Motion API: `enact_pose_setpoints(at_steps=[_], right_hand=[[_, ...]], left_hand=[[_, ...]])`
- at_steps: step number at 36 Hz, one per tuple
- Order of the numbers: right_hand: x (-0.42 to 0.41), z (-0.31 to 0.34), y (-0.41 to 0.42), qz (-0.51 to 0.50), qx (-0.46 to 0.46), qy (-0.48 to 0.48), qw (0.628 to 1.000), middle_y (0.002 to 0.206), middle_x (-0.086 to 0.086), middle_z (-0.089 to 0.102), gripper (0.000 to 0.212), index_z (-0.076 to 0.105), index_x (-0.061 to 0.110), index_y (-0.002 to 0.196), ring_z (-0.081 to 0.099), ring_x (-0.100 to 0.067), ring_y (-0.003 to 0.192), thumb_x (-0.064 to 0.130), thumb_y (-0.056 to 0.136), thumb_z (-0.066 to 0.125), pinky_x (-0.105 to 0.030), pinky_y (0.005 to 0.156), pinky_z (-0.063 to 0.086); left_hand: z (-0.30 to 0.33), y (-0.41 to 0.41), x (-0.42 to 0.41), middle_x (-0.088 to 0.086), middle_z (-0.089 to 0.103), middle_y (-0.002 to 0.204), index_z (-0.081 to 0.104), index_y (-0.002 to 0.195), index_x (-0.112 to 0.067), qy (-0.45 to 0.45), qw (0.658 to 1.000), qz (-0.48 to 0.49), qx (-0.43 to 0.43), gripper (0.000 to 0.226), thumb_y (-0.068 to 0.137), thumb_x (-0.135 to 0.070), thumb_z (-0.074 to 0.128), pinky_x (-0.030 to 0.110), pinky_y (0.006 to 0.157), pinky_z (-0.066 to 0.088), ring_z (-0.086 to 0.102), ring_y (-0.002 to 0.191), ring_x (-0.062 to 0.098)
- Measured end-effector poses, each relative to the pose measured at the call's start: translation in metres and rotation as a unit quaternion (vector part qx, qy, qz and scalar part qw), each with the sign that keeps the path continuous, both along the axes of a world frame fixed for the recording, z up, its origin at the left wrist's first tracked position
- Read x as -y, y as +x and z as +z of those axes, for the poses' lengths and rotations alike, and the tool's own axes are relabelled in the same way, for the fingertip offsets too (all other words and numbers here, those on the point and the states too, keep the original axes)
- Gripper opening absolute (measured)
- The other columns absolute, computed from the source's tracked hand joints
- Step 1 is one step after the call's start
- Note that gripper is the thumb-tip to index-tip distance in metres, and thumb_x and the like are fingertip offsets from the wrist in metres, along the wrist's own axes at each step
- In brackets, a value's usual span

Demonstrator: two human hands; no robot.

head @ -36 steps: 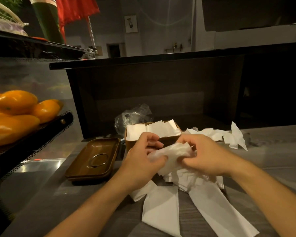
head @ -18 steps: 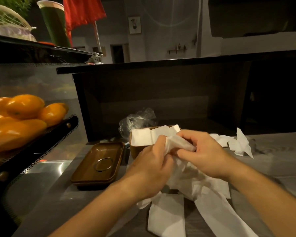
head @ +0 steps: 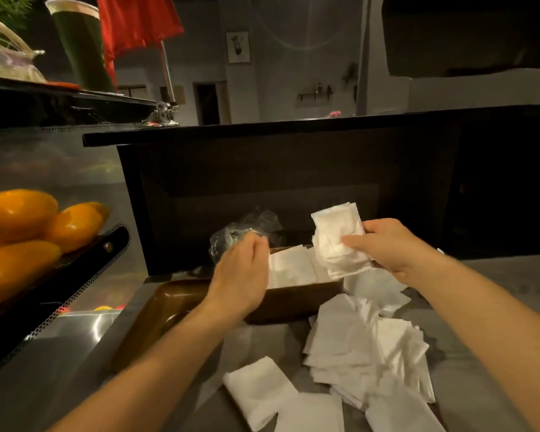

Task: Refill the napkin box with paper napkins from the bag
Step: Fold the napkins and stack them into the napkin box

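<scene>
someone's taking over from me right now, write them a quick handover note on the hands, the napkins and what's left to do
Right hand: grips a small stack of napkins, held above the right end of the napkin box.
Left hand: open and blurred, at the box's left end, holding nothing.
Box: already holds some napkins standing inside.
Loose napkins lie scattered on the counter in front of and right of the box. The crumpled plastic bag sits behind it.
Left to do: slot in the held stack, then gather and load the loose ones.
</scene>
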State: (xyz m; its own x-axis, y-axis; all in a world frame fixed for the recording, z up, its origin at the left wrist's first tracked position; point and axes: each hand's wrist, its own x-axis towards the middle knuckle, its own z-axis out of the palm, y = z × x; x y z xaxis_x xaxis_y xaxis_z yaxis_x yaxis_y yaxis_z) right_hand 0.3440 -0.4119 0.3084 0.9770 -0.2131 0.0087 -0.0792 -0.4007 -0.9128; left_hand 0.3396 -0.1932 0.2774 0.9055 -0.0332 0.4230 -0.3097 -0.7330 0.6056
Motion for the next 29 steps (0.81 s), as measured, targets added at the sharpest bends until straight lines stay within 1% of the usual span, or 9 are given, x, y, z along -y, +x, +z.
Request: enact_pose_setpoints(at_steps=[3, 6, 8, 12, 18, 21, 24, 27, 29], right_hand=[[-0.004, -0.004, 0.012, 0.008, -0.013, -0.022, 1.000, 0.100, -0.002, 0.069, 0.026, 0.070, 0.011, 0.113, 0.066, -0.018, 0.091, 0.020, 0.090, 0.076, -0.032, 0.078, 0.058], [-0.020, -0.003, 0.022, 0.031, -0.014, -0.060, 0.998, 0.097, -0.008, 0.071, 0.014, 0.072, 0.012, 0.097, 0.068, -0.022, 0.091, 0.022, 0.089, 0.077, -0.038, 0.085, 0.058], [-0.030, -0.002, 0.026, 0.040, -0.019, -0.081, 0.996, 0.100, -0.013, 0.071, 0.017, 0.072, 0.011, 0.097, 0.069, -0.027, 0.094, 0.024, 0.089, 0.078, -0.041, 0.088, 0.058], [-0.038, -0.003, 0.028, 0.042, -0.022, -0.118, 0.992, 0.096, -0.011, 0.071, 0.018, 0.072, 0.013, 0.098, 0.069, -0.026, 0.090, 0.026, 0.087, 0.079, -0.041, 0.084, 0.060], [-0.020, 0.012, 0.027, -0.014, 0.064, -0.004, 0.998, 0.093, -0.001, 0.069, 0.010, 0.066, 0.022, 0.089, 0.067, -0.016, 0.083, 0.019, 0.090, 0.076, -0.028, 0.064, 0.055], [-0.024, 0.011, 0.025, 0.029, 0.002, 0.084, 0.996, 0.098, -0.004, 0.073, 0.012, 0.070, 0.017, 0.098, 0.071, -0.018, 0.087, 0.019, 0.088, 0.078, -0.030, 0.066, 0.057], [-0.034, -0.006, 0.027, 0.057, -0.033, -0.041, 0.997, 0.097, -0.005, 0.072, 0.017, 0.069, 0.018, 0.100, 0.069, -0.020, 0.087, 0.022, 0.087, 0.079, -0.033, 0.072, 0.059], [-0.037, -0.013, 0.026, 0.048, -0.029, -0.148, 0.987, 0.093, -0.005, 0.070, 0.020, 0.067, 0.018, 0.097, 0.067, -0.020, 0.084, 0.028, 0.085, 0.081, -0.037, 0.080, 0.059], [-0.037, -0.012, 0.026, 0.049, -0.028, -0.195, 0.979, 0.090, -0.004, 0.069, 0.022, 0.068, 0.018, 0.095, 0.067, -0.019, 0.082, 0.031, 0.084, 0.082, -0.036, 0.077, 0.058]], left_hand=[[-0.003, 0.016, -0.013, -0.008, 0.058, 0.090, 0.054, 0.094, -0.029, 0.014, 0.999, 0.020, -0.023, 0.016, 0.106, -0.025, 0.044, 0.020, 0.069, 0.048, 0.057, 0.081, 0.009], [-0.003, 0.026, -0.012, -0.013, 0.058, 0.107, 0.058, 0.110, -0.031, 0.068, 0.997, -0.019, -0.010, 0.013, 0.103, -0.022, 0.051, 0.021, 0.085, 0.050, 0.056, 0.098, 0.005], [-0.002, 0.028, -0.007, -0.013, 0.057, 0.120, 0.058, 0.122, -0.031, 0.090, 0.995, -0.051, -0.010, 0.021, 0.104, -0.024, 0.051, 0.024, 0.098, 0.048, 0.053, 0.110, 0.003], [0.000, 0.027, 0.004, -0.015, 0.053, 0.130, 0.055, 0.133, -0.032, 0.110, 0.988, -0.104, -0.017, 0.030, 0.105, -0.026, 0.049, 0.018, 0.097, 0.037, 0.044, 0.112, -0.001], [-0.001, 0.031, 0.007, -0.012, 0.052, 0.118, 0.039, 0.121, -0.033, 0.057, 0.996, -0.069, -0.002, 0.036, 0.097, -0.018, 0.062, 0.022, 0.086, 0.050, 0.054, 0.103, 0.007], [-0.001, 0.035, 0.006, -0.010, 0.053, 0.109, 0.040, 0.113, -0.032, 0.065, 0.997, -0.043, -0.006, 0.034, 0.096, -0.009, 0.058, 0.030, 0.084, 0.056, 0.055, 0.096, 0.010], [0.001, 0.038, 0.007, -0.008, 0.055, 0.108, 0.045, 0.112, -0.030, 0.042, 0.998, -0.041, -0.001, 0.030, 0.099, -0.003, 0.048, 0.036, 0.090, 0.056, 0.057, 0.099, 0.010], [0.003, 0.038, 0.010, -0.009, 0.054, 0.122, 0.053, 0.125, -0.025, 0.040, 0.996, -0.073, 0.027, 0.025, 0.105, -0.013, 0.044, 0.024, 0.098, 0.048, 0.054, 0.114, 0.007], [0.004, 0.036, 0.011, -0.012, 0.054, 0.124, 0.057, 0.124, -0.028, 0.054, 0.992, -0.110, 0.023, 0.021, 0.105, -0.025, 0.047, 0.022, 0.097, 0.047, 0.053, 0.115, 0.005]])
